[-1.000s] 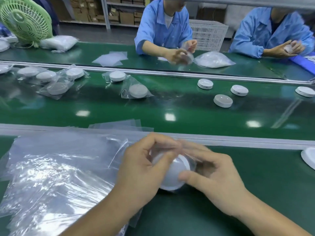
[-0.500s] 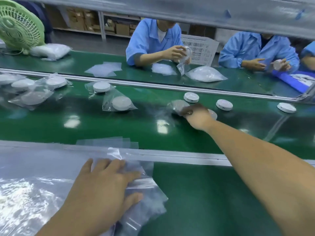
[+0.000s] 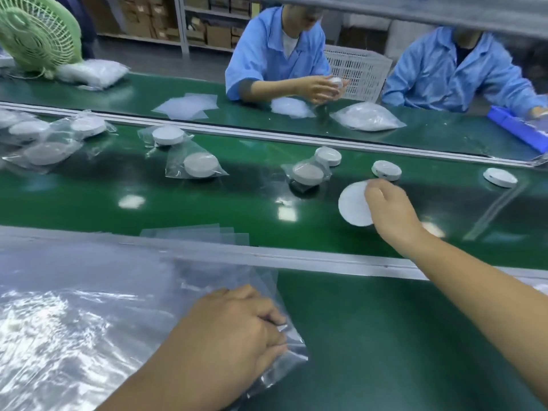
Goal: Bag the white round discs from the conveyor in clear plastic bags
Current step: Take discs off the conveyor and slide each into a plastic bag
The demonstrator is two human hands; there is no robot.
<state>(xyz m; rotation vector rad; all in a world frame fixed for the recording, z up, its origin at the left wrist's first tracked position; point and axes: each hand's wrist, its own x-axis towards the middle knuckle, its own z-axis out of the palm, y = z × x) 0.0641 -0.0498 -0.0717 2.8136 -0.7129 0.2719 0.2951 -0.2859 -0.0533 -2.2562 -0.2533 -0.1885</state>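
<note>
My right hand [image 3: 388,212] grips a bare white disc [image 3: 353,204], tilted on edge above the green conveyor belt [image 3: 207,209]. Just beyond it a freshly bagged disc [image 3: 307,173] lies on the belt, touching a bare disc [image 3: 327,155]. Two more bare discs [image 3: 386,169] [image 3: 500,177] lie to the right. My left hand [image 3: 234,336] pinches the corner of a clear plastic bag [image 3: 284,348] at the edge of the bag pile [image 3: 74,315] on the near bench.
Bagged discs [image 3: 200,165] [image 3: 167,134] and a cluster [image 3: 47,140] lie left on the belt. Two people in blue coats [image 3: 278,54] [image 3: 450,69] work opposite, with bag stacks [image 3: 186,105], a white crate [image 3: 355,69], a blue tray [image 3: 519,129] and a green fan [image 3: 38,34].
My right hand set the bagged disc on the belt, then picked up a bare disc and drew it back toward me. My left hand went to the bag pile and curled on a bag corner.
</note>
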